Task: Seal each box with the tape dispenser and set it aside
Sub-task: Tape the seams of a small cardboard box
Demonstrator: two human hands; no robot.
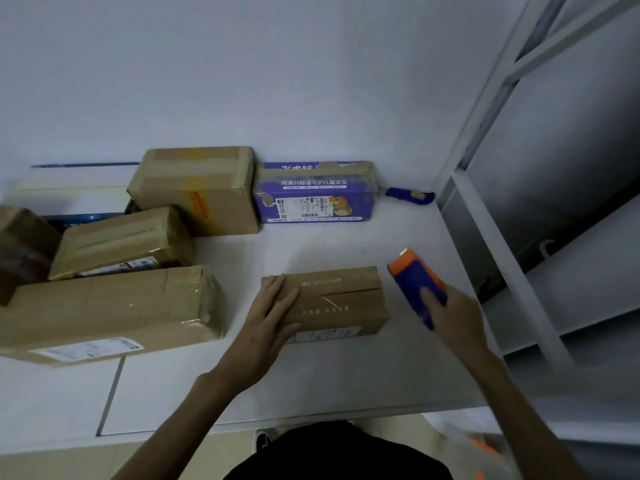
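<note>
Person's left hand (pixel 277 308) lies flat on the left end of the small cardboard box (pixel 341 303), fingers straight and together, thumb along the near top edge. The box sits on the white table (pixel 311 379), right of centre and nearer the front edge than the back. Its flaps are down, with the seam running lengthwise.

Right hand (pixel 457 318) grips the tape dispenser (pixel 417 289), fingers wrapped round the blue body, one finger lying across its face. The dispenser is tilted with its orange end pointing away, just off the box's right end and not touching it. Can't tell whether it rests on the table.

Left side of the table: long taped carton (pixel 110 310) by the left edge. Behind it is a medium carton (pixel 124 240), tilted, with a darker brown box (pixel 20 244) at the far left. At the back edge against the wall stand a tall carton (pixel 197 188) and a purple printed box (pixel 315 194), touching. A blue utility knife (pixel 410 196) lies near the back right corner. A grey metal rack frame (pixel 498 237) stands to the right of the table.
</note>
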